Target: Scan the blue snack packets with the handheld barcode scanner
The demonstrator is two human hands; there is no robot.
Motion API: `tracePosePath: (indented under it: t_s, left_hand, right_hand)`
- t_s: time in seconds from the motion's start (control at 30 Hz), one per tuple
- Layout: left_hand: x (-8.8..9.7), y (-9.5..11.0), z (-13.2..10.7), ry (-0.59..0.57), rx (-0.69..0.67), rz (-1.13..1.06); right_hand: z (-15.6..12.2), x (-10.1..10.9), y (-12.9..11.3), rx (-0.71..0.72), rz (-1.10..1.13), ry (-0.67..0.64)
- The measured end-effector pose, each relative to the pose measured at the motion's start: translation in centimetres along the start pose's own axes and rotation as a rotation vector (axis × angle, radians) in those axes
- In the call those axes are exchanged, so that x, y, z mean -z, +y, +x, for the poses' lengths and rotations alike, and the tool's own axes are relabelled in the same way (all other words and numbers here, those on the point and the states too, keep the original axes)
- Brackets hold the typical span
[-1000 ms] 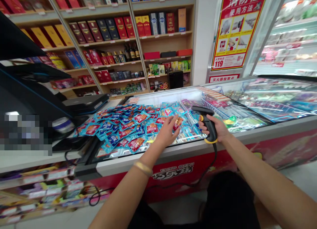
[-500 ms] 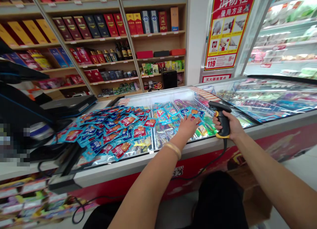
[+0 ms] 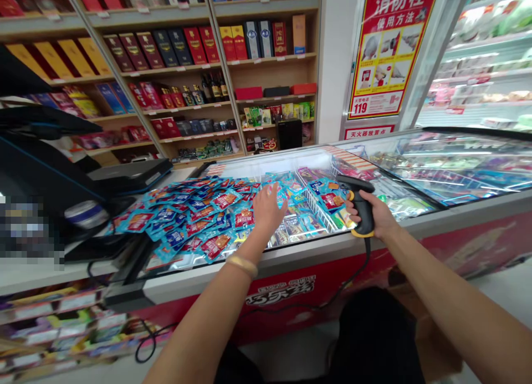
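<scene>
My right hand [image 3: 376, 213] grips a black and yellow barcode scanner [image 3: 362, 209], its head pointing left over the freezer's front edge. My left hand [image 3: 268, 208], with a gold-coloured bangle on the wrist, hovers over the freezer's glass top at the right side of a big pile of snack packets [image 3: 195, 212]. Its fingers are apart and I see nothing held in them. The packets are small, blue-edged, with red or dark blue fronts. A few similar packets [image 3: 332, 200] lie separately on the glass, just left of the scanner.
The chest freezer [image 3: 291, 262] spans the front, with wire baskets of goods under its glass. At left stand a dark checkout machine [image 3: 37, 168] and a flat black device [image 3: 133, 173]. The scanner's cable [image 3: 353, 278] hangs down the freezer front. Shelves of boxes [image 3: 178, 68] line the back.
My left hand has moved left, from the few separate packets to the edge of the big pile. The scanner in my right hand has shifted slightly left. The view has turned a little.
</scene>
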State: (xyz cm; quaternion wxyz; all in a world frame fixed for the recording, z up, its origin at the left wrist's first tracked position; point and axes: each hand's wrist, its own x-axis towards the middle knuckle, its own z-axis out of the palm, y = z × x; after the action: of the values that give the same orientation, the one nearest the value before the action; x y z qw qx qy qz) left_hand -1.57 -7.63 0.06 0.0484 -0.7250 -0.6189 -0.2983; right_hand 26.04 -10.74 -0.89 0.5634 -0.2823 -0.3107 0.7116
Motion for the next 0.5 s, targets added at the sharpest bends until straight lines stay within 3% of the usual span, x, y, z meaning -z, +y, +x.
tracePosePath:
  t_s: [0.1, 0.23, 0.4, 0.5]
  left_hand:
    - [0.9, -2.6, -0.3, -0.035, 0.155, 0.102]
    - [0.6, -3.5, -0.7, -0.102, 0.19, 0.18]
    - [-0.1, -3.2, -1.1, -0.023, 0.199, 0.135]
    - [-0.1, -3.2, -1.0, 0.108, 0.214, -0.078]
  right_hand:
    - [0.9, -3.1, 2.5, -0.049, 0.014, -0.074]
    - [2.2, -6.5, 5.5, -0.117, 0.012, -0.136]
    - [2.8, -7.2, 6.7, -0.145, -0.004, -0.168]
    - [2.7, -6.8, 6.7, -0.124, -0.007, -0.174]
